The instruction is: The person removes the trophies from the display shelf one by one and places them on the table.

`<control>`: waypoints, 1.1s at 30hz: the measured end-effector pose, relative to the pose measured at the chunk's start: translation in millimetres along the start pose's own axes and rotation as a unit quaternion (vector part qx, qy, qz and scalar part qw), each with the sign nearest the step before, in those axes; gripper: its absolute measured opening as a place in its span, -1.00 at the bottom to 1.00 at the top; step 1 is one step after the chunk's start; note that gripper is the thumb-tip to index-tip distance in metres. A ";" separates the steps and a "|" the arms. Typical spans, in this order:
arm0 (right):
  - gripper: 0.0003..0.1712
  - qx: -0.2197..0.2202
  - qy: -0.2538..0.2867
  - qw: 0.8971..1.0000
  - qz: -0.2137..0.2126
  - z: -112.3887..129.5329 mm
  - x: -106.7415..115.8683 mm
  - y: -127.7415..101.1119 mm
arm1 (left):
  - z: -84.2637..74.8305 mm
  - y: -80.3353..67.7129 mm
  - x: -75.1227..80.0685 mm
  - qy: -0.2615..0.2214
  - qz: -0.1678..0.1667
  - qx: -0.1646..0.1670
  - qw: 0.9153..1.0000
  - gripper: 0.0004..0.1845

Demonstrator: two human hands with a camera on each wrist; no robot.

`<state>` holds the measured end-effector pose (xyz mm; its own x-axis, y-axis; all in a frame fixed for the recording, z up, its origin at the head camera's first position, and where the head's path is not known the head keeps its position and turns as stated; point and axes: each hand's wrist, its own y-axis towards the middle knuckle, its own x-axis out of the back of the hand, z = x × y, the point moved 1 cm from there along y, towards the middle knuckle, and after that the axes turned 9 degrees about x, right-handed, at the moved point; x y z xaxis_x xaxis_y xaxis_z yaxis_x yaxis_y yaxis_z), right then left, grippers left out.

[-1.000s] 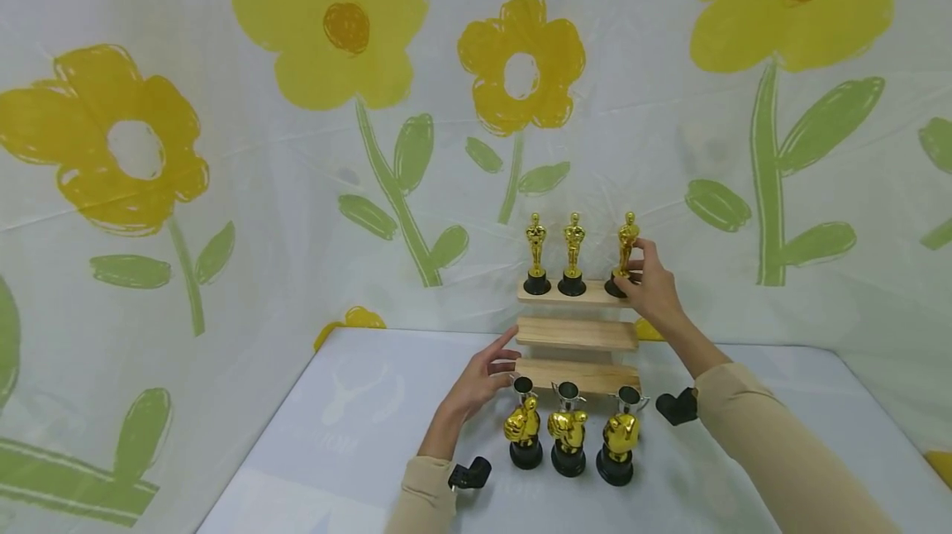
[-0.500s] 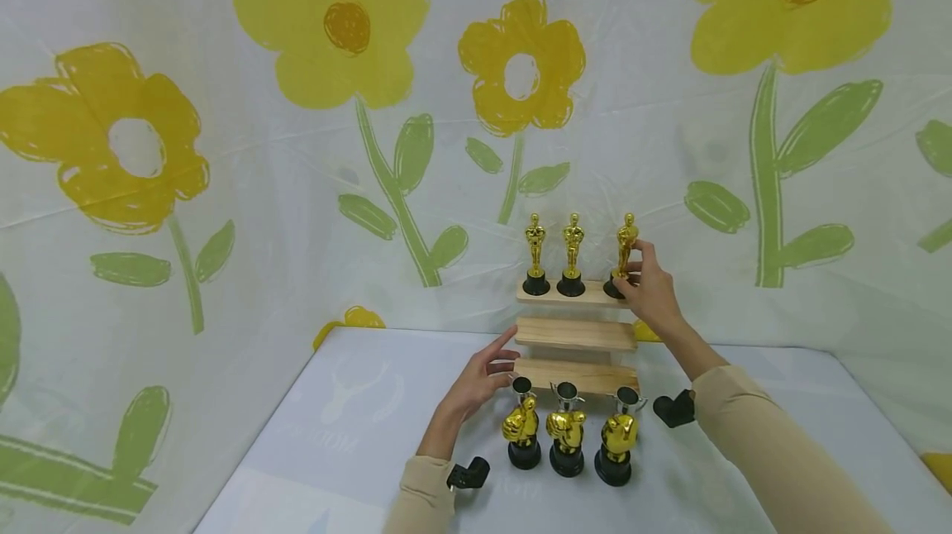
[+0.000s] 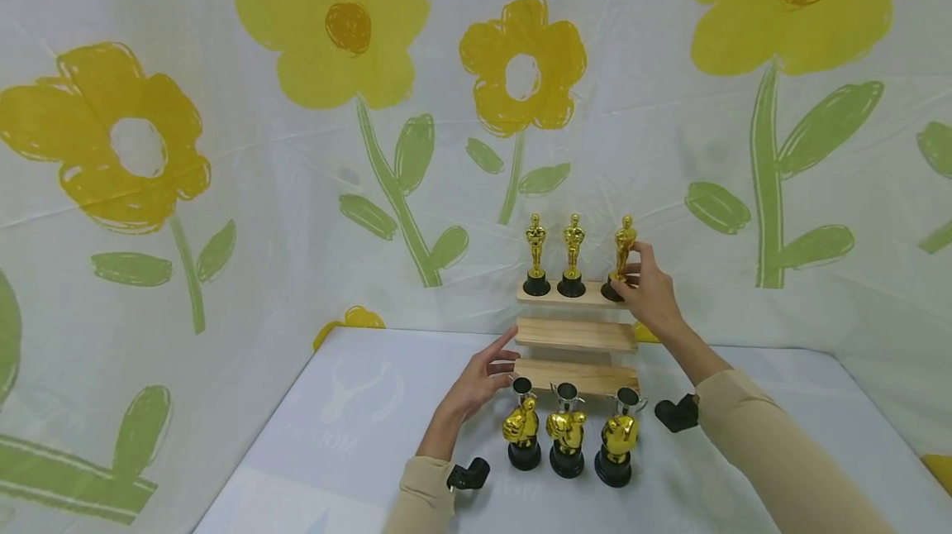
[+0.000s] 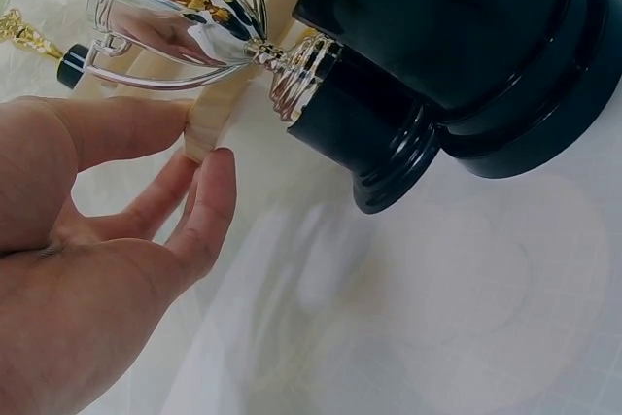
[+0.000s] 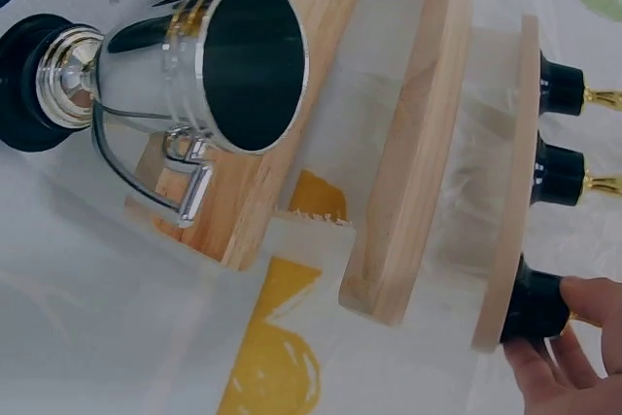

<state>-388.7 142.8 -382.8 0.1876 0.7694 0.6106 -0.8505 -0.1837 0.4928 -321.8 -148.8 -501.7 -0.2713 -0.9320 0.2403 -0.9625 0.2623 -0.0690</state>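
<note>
1. Since the earlier frame, I see the rightmost statuette (image 3: 623, 251) nudged slightly left.
2. Left hand (image 3: 481, 377), fingers relaxed and holding nothing, touches the stepped shelf's (image 3: 576, 336) bottom-left corner, probably steadying it.
3. Right hand (image 3: 649, 286) pinches the statuette near the top step's right edge.

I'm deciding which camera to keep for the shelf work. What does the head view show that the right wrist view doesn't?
Only the head view shows the left hand at the bottom step, three gold thumbs-up trophies and the whole statuettes. Only the right wrist view looks inside a silver cup. Both show the stepped wooden shelf and the right hand gripping the rightmost statuette by its base.
</note>
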 end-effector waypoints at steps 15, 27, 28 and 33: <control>-0.20 0.062 -0.003 0.998 0.028 20.4 6.6 -22.3 | -1.3 -1.1 -0.1 0.003 -0.002 -0.007 1.000 -0.08; -0.22 0.112 0.042 0.992 0.050 59.8 4.1 -55.7 | 1.4 0.0 0.3 0.004 -0.002 -0.004 1.000 -0.08; -0.21 0.114 0.044 0.991 0.052 63.4 4.1 -58.6 | 1.8 0.5 0.4 0.005 -0.002 -0.004 1.000 -0.08; -0.21 0.129 0.064 0.988 0.063 79.8 3.4 -73.6 | 1.7 1.7 0.7 0.004 0.002 -0.007 1.000 -0.08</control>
<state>-286.3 110.2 -367.5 0.0105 0.7980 0.6025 -0.7061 -0.4207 0.5696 -323.6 -149.4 -503.3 -0.2749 -0.9289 0.2480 -0.9614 0.2696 -0.0557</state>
